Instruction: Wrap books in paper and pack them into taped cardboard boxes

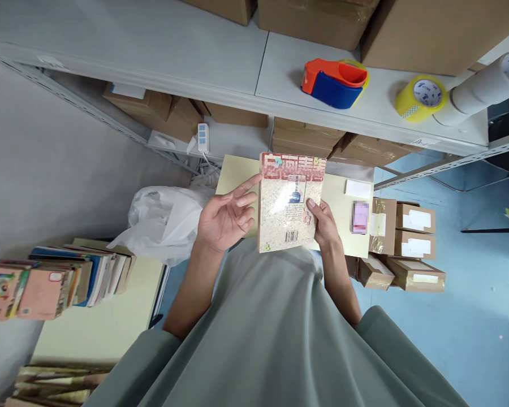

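Observation:
A paperback book with a pale speckled cover, a red title band along the top and a barcode near the bottom is held up over the cream table. My right hand grips its right edge, thumb on the cover and the other fingers hidden behind. Beside the book's left edge is my left hand, palm turned up. Its index finger points to the upper left edge, close to or touching it, while the other fingers are loosely curled with nothing in them.
Left, a side table carries rows of books near a white plastic bag. Ahead, a grey shelf bears a tape dispenser, a yellow tape roll and cardboard boxes. More boxes are stacked right.

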{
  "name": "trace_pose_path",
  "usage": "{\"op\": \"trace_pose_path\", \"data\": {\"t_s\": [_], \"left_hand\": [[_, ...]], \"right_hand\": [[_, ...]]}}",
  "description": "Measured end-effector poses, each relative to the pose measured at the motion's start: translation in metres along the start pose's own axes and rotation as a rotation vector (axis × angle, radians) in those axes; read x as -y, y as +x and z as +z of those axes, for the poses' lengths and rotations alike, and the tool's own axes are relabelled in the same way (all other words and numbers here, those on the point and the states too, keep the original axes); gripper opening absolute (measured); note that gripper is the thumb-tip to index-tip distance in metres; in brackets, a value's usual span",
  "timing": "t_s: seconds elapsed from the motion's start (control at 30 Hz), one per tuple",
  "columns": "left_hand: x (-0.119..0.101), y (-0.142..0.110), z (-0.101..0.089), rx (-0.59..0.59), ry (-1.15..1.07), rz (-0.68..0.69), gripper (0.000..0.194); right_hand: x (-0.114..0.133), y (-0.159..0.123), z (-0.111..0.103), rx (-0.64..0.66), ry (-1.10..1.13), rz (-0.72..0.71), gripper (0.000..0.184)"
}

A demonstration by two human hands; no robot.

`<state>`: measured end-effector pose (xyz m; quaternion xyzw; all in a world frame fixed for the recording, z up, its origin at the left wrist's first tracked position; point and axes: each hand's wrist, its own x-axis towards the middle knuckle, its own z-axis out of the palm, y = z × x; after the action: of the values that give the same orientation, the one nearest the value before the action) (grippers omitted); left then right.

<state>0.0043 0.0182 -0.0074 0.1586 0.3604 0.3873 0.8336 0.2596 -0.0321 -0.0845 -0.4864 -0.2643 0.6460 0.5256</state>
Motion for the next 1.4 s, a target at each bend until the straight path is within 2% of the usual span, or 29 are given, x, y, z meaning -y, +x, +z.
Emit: {"op": "trace_pose_path", "data": {"t_s": [0.2,0.47,0.53,0.6,0.7,0.77,0.8,0.93,1.0,1.13,1.2,1.33,1.4], "left_hand": [[0.002,0.002,-0.006,0.038,0.086,0.03,0.066],[0.008,0.007,-0.016,0.042,0.262,0.146,0.055],[0.012,0.01,-0.017,-0.002,0.331,0.225,0.059],[0.017,0.013,-0.02,-0.101,0.41,0.349,0.061],[0.022,0.017,-0.028,-0.252,0.501,0.473,0.046],[0.025,0.019,-0.032,-0.265,0.525,0.475,0.044],[0.026,0.019,-0.033,-0.235,0.528,0.459,0.046],[0.032,0.014,-0.03,-0.011,0.518,0.32,0.051],[0.036,0.01,-0.027,0.04,0.546,0.257,0.054],[0.043,0.006,-0.021,-0.039,0.63,0.232,0.054],[0.045,0.005,-0.021,-0.08,0.658,0.253,0.057],[0.053,0.007,-0.021,-0.159,0.825,0.355,0.05],[0.064,0.007,-0.018,-0.205,0.971,0.439,0.041]], "right_hand": [[0.0,0.0,0.0,0.01,-0.012,-0.017,0.058],[-0.003,0.0,-0.001,0.025,-0.014,-0.024,0.056],[-0.003,0.0,-0.002,0.014,-0.035,-0.024,0.057],[-0.003,0.0,-0.004,0.001,-0.053,-0.024,0.058],[-0.004,0.0,-0.005,0.002,-0.049,-0.019,0.057],[-0.004,0.0,-0.004,0.012,-0.027,-0.011,0.057],[-0.005,0.0,-0.003,0.017,-0.019,-0.006,0.057],[-0.006,0.001,0.003,0.029,-0.025,0.012,0.059],[-0.008,0.002,0.007,0.03,-0.024,0.016,0.059],[-0.015,0.01,0.009,0.019,-0.047,0.015,0.057],[-0.018,0.015,0.009,-0.03,-0.106,-0.026,0.058],[-0.017,0.016,0.013,-0.187,-0.253,-0.166,0.068],[-0.014,0.01,0.022,-0.122,-0.288,-0.151,0.068]]}}
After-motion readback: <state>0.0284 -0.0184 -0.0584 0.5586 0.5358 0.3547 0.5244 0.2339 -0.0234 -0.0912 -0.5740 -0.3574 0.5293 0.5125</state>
